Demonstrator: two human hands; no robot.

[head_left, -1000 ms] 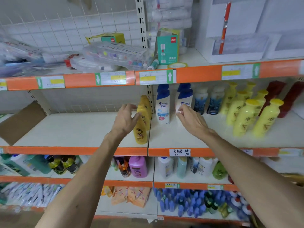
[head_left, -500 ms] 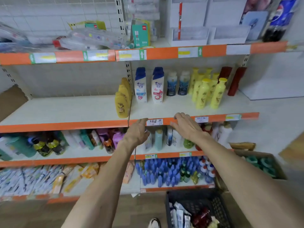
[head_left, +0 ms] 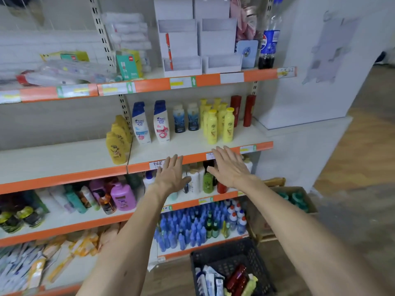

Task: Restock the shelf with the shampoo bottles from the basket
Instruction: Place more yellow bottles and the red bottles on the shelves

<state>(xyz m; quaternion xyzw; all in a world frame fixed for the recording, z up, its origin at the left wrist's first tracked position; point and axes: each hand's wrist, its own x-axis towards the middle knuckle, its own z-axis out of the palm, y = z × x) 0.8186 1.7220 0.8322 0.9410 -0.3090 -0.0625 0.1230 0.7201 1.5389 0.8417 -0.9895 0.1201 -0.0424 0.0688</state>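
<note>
Stocked shelf (head_left: 192,146) behind both empty hands; basket (head_left: 224,259) below.

White wall (head_left: 303,99), wooden floor (head_left: 367,146)

Both empty hands, left hand (head_left: 172,176) and right hand (head_left: 229,167), spread before the shelf (head_left: 64,178); basket (head_left: 226,253) below.

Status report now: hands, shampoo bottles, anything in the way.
Both open, nothing held: left hand, right hand, in front of the shelf edge. Shampoo bottles lie in the basket on the floor. Nothing seen blocking the shelf front.
</note>
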